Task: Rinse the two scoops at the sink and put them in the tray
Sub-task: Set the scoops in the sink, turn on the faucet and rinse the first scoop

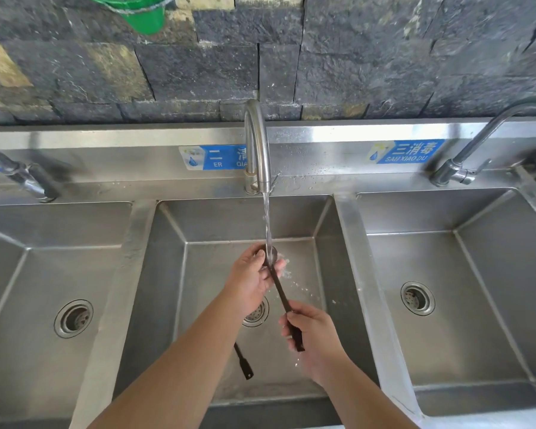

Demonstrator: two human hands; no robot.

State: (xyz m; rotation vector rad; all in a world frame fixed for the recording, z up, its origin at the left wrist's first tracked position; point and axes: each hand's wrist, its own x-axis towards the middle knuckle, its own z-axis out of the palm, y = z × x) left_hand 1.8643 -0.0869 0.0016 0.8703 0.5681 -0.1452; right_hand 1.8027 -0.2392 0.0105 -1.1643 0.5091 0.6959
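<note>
Two blue labels run along the steel backsplash: the right label [407,151] reads "三消毒" over "SAN XIAO DU", while the middle label [214,157] shows "二" and "ER", the rest of its writing cut across by the faucet [257,144] standing in front of it. Water runs from that faucet into the middle basin [325,243] of a three-basin steel sink. In the stream sits the bowl of a long dark scoop [280,292]; its long axis slants from the bowl, up and away under the water, down toward the person and a little to the right. The right hand [314,339] is closed around the handle's near end, whose tip pokes out below the fingers. The left hand [254,277] cups the bowl end, fingers curled round it, so the bowl's shape is mostly hidden by the hand and the splashing water. A second scoop [243,362] lies on the basin floor nearer the person, just past the left forearm; only its dark handle end shows, pointing toward the near edge, and the rest is covered by the arm. The middle drain [257,314] is half hidden behind the left wrist. Side faucets are partly cut off at both edges, and something green [136,10] at the top is clipped by the frame. No tray can be seen from here.
</note>
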